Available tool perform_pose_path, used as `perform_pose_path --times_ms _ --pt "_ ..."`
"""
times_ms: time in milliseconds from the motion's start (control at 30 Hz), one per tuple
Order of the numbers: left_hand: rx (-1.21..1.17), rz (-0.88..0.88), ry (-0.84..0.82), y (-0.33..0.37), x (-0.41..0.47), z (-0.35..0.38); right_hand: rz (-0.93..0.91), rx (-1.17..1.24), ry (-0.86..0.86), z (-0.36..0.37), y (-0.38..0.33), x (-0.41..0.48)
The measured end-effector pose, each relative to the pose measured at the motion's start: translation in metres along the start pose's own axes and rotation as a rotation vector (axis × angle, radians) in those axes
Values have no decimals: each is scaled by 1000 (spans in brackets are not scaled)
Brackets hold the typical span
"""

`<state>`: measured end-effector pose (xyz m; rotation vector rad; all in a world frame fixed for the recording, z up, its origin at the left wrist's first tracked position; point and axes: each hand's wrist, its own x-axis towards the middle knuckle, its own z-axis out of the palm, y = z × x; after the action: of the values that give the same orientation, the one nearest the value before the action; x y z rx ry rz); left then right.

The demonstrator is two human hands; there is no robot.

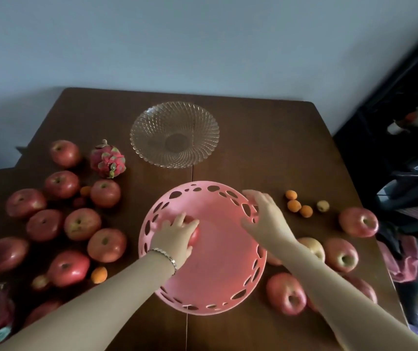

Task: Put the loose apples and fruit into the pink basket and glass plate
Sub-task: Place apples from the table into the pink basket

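Inside perforated pink basket (pixel 218 269), left grip (pixel 175 236) clasps red apple (pixel 194 236); right grip (pixel 263 214) spread.

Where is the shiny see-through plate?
In the head view, the glass plate sits at the far middle of the table, straight beyond the pink basket, with a dragon fruit just to its left.

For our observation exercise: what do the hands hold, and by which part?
Left hand grips a red apple over its top; right hand holds nothing.

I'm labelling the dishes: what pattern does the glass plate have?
The glass plate is clear, with a swirling diamond-cut pattern and scalloped rim; seen in the head view.
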<state>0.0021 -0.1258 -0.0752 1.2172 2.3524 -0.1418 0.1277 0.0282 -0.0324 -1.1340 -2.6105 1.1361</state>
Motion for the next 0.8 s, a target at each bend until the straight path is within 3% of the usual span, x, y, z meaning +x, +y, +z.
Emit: perform_pose_path --times_ms 67,200,367,500,667,800 --pt "-33 -33 0 3 4 2 107 -84 12 -29 25 -4" --pt "-125 -79 56 5 6 10 312 -331 -374 -33 59 -17" --pt "-223 -115 124 4 6 16 169 -158 -372 -20 73 -14" --pt "-252 -105 153 4 8 16 210 20 -364 -24 77 -17" --pt "-195 -81 91 3 11 12 113 -445 -552 -15 89 -18" --pt "-187 -64 64 1 15 8 120 -564 -374 -11 88 -15"
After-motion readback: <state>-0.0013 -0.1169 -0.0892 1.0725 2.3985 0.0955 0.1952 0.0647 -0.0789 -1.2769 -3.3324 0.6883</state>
